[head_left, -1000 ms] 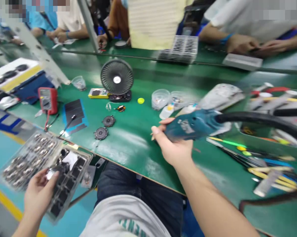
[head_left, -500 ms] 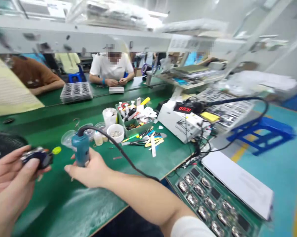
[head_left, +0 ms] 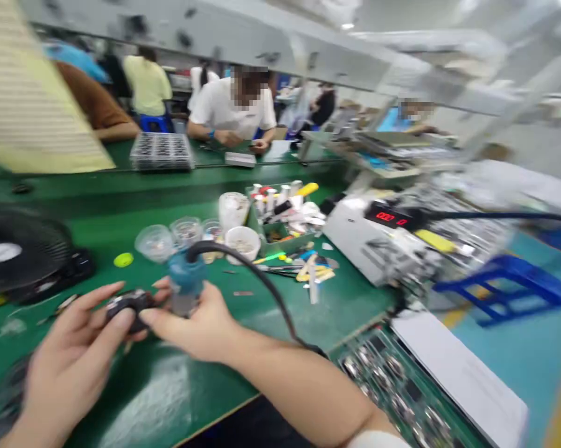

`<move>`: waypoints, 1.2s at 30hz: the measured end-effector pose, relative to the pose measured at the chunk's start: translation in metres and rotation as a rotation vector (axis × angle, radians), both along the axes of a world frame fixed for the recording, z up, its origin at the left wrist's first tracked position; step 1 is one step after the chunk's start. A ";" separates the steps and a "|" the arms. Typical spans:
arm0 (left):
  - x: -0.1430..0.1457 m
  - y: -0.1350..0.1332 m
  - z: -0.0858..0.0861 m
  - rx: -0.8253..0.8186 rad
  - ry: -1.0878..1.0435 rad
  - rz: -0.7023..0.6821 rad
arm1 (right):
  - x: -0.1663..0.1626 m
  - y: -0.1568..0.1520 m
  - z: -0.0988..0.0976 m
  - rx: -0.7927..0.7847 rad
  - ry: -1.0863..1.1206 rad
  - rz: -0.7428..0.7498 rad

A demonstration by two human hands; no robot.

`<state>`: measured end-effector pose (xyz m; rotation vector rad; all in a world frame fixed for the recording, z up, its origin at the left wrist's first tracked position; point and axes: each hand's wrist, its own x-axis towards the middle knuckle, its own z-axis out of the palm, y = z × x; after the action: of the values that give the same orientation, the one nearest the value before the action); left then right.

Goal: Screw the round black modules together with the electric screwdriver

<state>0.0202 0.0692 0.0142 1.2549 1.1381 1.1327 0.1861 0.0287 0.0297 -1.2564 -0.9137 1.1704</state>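
Above the bench (head_left: 346, 311), left hand (head_left: 78, 354) pinches black part (head_left: 139, 303).

The glossy green worktop (head_left: 341, 317) bears a round black fan (head_left: 28, 261); right of it, a flat yellow-green disc (head_left: 123, 259).

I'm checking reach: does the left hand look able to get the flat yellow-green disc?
Probably yes: the disc lies just beyond the left hand, nothing visibly between, though that hand holds a small black part.

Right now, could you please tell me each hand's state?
Left hand: closed, holding a small dark part.
Right hand: closed around the teal corded tool.
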 end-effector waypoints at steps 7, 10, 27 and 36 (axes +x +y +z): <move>0.016 0.006 0.024 -0.021 -0.291 -0.218 | 0.009 0.006 0.025 0.093 -0.047 -0.003; 0.016 0.005 0.027 -0.030 -0.334 -0.253 | 0.010 0.006 0.028 0.158 -0.153 -0.017; 0.014 -0.001 0.031 -0.136 -0.432 -0.307 | 0.012 0.002 0.025 0.221 -0.253 -0.033; 0.012 0.000 0.031 -0.224 -0.464 -0.370 | 0.016 0.002 0.013 0.309 -0.321 -0.057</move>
<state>0.0325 0.0694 0.0456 0.9152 0.6314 0.9212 0.2019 0.0312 0.0429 -1.2236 -1.2349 0.7580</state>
